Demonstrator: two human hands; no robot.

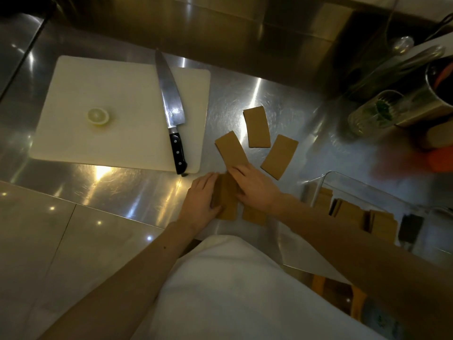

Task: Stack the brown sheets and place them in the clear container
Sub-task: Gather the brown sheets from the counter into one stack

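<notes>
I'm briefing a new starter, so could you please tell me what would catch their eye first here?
Probably the large knife lying on the white cutting board at the left, near a lemon half. Next, the brown sheets scattered on the steel counter, with the left hand and right hand gathering some at the front edge. A clear container sits at the right, holding more.

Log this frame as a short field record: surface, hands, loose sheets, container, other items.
surface: shiny steel counter
left hand: left hand gripping a small stack of flat brown rectangular sheets
right hand: right hand pressing on the stack and on a loose sheet
loose sheets: two more lie apart on the counter
container: clear plastic container at right, brown sheets already inside
other: steel chef's knife with black handle and lemon half on white cutting board
</notes>
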